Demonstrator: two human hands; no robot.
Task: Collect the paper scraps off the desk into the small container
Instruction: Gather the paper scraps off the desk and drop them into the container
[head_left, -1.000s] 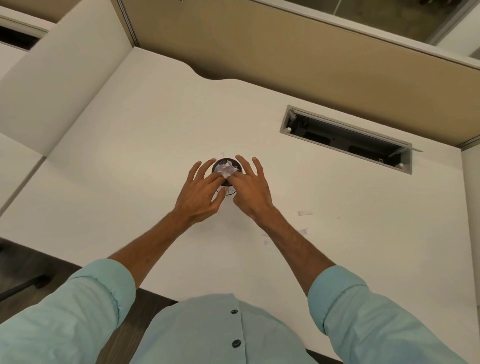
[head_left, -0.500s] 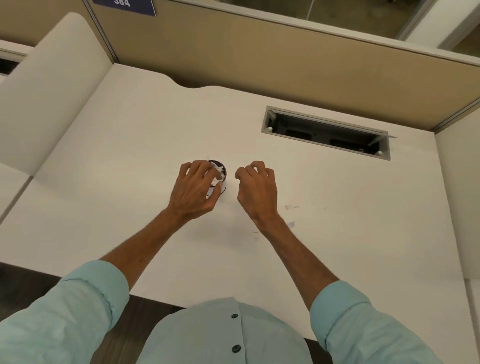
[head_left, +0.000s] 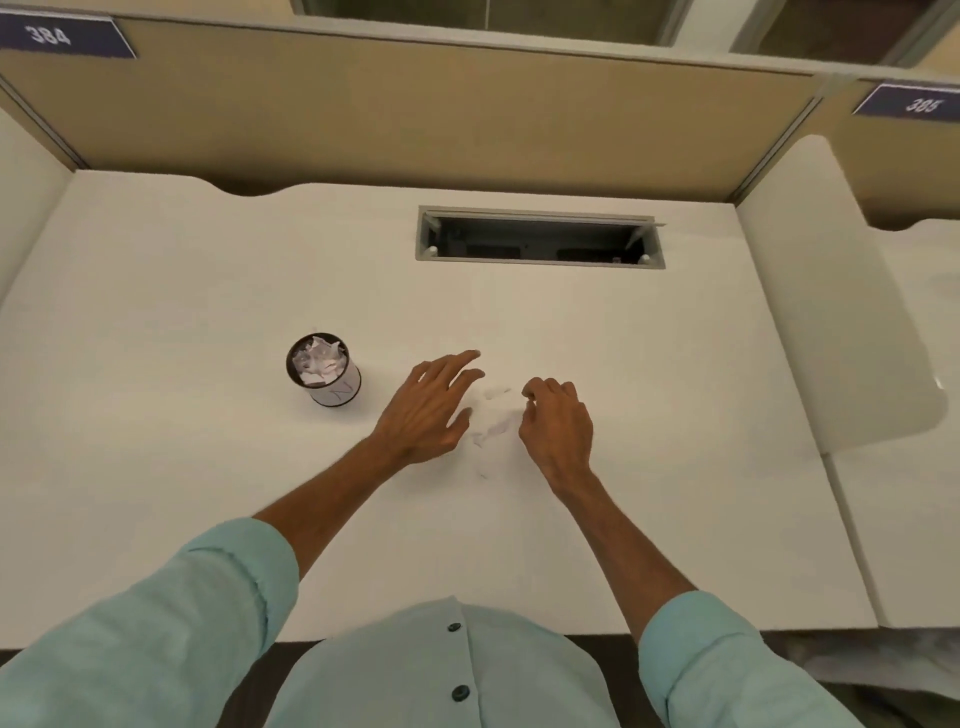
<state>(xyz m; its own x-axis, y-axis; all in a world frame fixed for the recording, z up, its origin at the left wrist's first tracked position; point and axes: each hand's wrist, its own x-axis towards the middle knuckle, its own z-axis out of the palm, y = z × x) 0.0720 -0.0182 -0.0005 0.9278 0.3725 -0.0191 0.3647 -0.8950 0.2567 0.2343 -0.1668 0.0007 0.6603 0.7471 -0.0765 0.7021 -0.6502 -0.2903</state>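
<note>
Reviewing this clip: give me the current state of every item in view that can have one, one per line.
small container: upright on the desk, open-topped, filled with crumpled paper.
paper scraps: loose on the desk between the hands, not collected.
left hand: open, fingers spread, empty.
right hand: fingers curled; contents unclear.
cable hatch: open.

Cup (head_left: 323, 369), scrap-filled, at desk (head_left: 156, 467) nine o'clock. Left hand (head_left: 432, 410) spread, right hand (head_left: 557, 422) curled. Scraps (head_left: 491, 415) between.
</note>
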